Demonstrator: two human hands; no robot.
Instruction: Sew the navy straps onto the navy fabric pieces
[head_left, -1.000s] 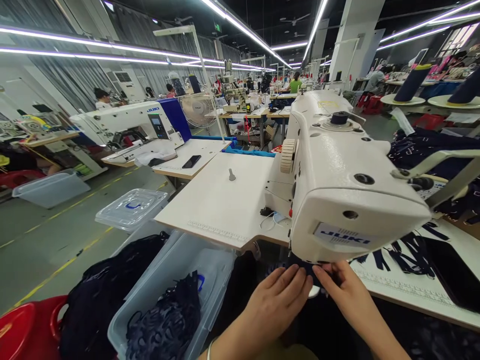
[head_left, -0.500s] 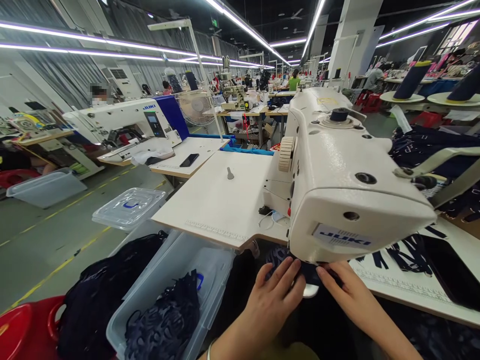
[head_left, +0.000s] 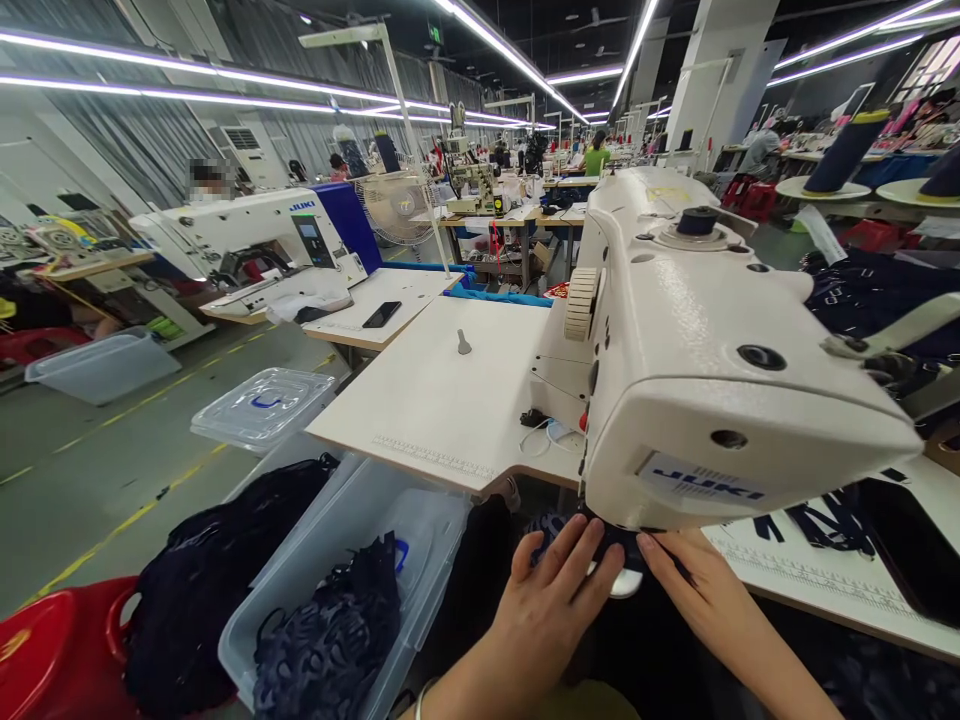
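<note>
A white sewing machine (head_left: pixel 720 400) marked JUKI stands right in front of me. Under its head lies dark navy fabric (head_left: pixel 621 550), partly hidden by the machine and my fingers. My left hand (head_left: pixel 551 605) rests on the fabric from the left, its fingers stretched out and a little apart. From the right, my right hand (head_left: pixel 694 580) pinches the fabric's edge between thumb and fingers, close to the needle area, which the head covers. A rounded white plate (head_left: pixel 626 583) shows just below the fabric, between the hands.
At lower left stands a clear plastic bin (head_left: pixel 420 590) holding dark fabric loops (head_left: pixel 330 630). Dark cloth (head_left: pixel 217 560) is heaped beside it, near a red stool (head_left: pixel 60 650). A black phone (head_left: pixel 911 545) and navy strips (head_left: pixel 825 525) lie on the right tabletop.
The view has shifted slightly, so the machine head appears larger and further right. My left fingers look a little more spread. Both hands stay at the fabric.
</note>
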